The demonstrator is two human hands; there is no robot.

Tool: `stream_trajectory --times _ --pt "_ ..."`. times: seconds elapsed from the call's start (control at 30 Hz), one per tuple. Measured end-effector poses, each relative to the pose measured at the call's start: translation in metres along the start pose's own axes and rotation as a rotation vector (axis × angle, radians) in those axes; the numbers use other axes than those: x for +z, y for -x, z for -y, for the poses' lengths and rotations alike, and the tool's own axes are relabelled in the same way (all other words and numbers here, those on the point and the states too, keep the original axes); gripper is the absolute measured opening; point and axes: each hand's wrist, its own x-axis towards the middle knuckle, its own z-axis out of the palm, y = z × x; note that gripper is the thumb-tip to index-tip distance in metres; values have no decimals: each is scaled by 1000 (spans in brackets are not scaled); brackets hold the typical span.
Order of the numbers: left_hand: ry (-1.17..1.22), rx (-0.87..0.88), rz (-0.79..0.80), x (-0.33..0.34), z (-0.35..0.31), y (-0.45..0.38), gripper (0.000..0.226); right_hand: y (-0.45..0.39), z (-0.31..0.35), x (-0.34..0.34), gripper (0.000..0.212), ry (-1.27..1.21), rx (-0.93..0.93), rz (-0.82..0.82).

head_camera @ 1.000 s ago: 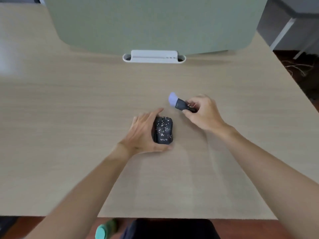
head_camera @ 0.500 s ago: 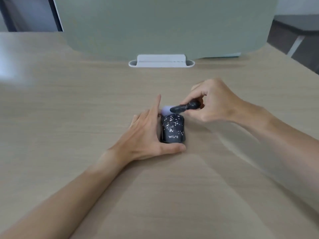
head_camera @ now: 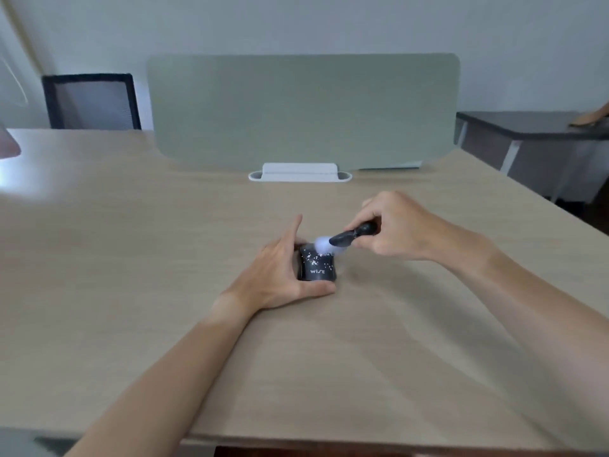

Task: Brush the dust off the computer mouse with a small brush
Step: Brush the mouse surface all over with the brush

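Observation:
A black computer mouse (head_camera: 317,268), speckled with white dust and lettered in white at its near end, lies on the wooden desk (head_camera: 131,258). My left hand (head_camera: 276,273) holds it: thumb curled round the near end, fingers along the left side. My right hand (head_camera: 393,225) grips the black handle of a small brush (head_camera: 349,237). The brush's pale bristles touch the far top of the mouse.
A grey-green divider panel (head_camera: 303,110) stands at the desk's far edge in a white clamp base (head_camera: 300,174). A black mesh chair (head_camera: 90,102) is behind at the left. A dark side table (head_camera: 527,127) stands at the right.
My right hand brought the brush from the air beside the mouse down onto its far top. The bristles have slid slightly toward the near end. The camera has tilted upward.

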Motion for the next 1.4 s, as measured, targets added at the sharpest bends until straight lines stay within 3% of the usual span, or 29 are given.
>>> stream_trajectory --times 0.13,0.27,0.4,0.57,0.7,0.87,1.0,1.3,1.4 --pt "8 -1 -27 0 1 1 129 -1 5 9 21 -63 20 -72" --pt "8 -4 -37 0 1 0 130 6 8 19 15 3 17 10" --pt "10 23 -51 1 1 0 126 13 5 4 29 -20 31 41" --pt "1 50 -57 -1 1 0 119 3 7 1 22 -20 35 -56" --pt "6 42 -75 0 2 0 117 8 9 13 15 53 -21 34" --pt "11 46 -96 1 2 -1 115 24 3 1 27 51 -6 86" --pt "-5 51 -77 1 1 1 115 20 9 -6 21 67 7 -8" --pt "11 48 -87 1 4 -1 87 21 15 4 19 138 -54 129" --pt "-10 43 -89 1 5 -3 81 20 8 -4 36 82 -5 137"
